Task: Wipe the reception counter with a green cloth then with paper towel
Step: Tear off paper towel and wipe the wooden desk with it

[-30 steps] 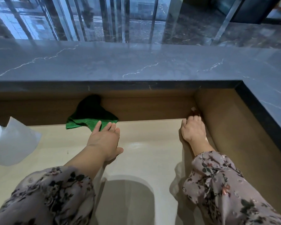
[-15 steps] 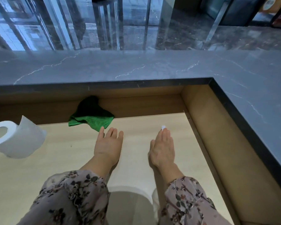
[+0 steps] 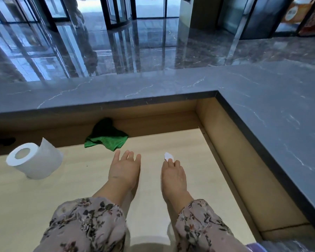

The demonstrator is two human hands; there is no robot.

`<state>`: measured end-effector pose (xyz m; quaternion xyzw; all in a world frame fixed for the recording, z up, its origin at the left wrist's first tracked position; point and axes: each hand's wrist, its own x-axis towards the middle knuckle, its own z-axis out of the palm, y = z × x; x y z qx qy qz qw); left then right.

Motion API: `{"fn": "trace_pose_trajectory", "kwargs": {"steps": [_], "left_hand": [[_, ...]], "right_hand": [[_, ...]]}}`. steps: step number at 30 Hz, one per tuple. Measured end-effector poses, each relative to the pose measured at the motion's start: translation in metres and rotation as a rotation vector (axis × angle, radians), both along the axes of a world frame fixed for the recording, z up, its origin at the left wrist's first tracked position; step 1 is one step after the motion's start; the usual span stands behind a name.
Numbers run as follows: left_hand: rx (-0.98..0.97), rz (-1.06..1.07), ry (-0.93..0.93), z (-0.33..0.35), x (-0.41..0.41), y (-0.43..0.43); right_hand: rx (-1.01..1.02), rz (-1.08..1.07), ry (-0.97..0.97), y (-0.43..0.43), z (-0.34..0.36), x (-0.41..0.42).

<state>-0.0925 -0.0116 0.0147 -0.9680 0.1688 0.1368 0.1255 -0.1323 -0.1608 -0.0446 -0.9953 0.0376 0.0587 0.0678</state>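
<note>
Pale lower desk surface (image 3: 180,142) bare ahead; green cloth (image 3: 105,137) set aside. Right hand (image 3: 173,177) pinches a scrap of paper towel (image 3: 168,156) at its fingertips; left hand (image 3: 125,170) flat, fingers slightly spread. Recommend pressing the towel flat and making overlapping strokes into the corner.

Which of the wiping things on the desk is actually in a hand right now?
The small white paper scrap, pinched under the right hand. The green cloth and paper roll lie untouched.

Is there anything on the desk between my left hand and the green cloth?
Nothing visible. The left hand lies open, just short of the green cloth, with only bare desk surface between them. The paper roll stands off to the left.
</note>
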Motion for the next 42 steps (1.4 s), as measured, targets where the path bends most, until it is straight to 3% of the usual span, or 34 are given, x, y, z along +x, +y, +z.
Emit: {"fn": "trace_pose_trajectory", "kwargs": {"steps": [10, 16, 20, 22, 28, 33, 42], "left_hand": [[0.051, -0.119, 0.011, 0.003, -0.037, 0.005], [0.017, -0.254, 0.004, 0.001, -0.072, -0.025], [0.015, -0.367, 0.022, 0.007, -0.097, -0.048], [-0.009, -0.438, 0.02, 0.011, -0.113, -0.065], [-0.083, -0.636, -0.041, 0.008, -0.162, -0.115], [-0.077, -0.842, -0.026, 0.003, -0.212, -0.164], [-0.08, -1.03, 0.064, -0.043, -0.285, -0.251]], "right_hand": [[-0.029, -0.019, -0.145, 0.017, 0.005, -0.062], [-0.003, -0.026, -0.019, 0.02, 0.015, -0.116], [-0.02, -0.041, -0.107, 0.006, 0.033, -0.14], [-0.003, -0.108, -0.028, -0.012, 0.042, -0.156], [0.021, -0.266, -0.152, -0.07, 0.037, -0.214], [0.088, -0.455, -0.069, -0.117, 0.027, -0.274], [0.229, -0.813, 0.004, -0.2, -0.048, -0.362]]}}
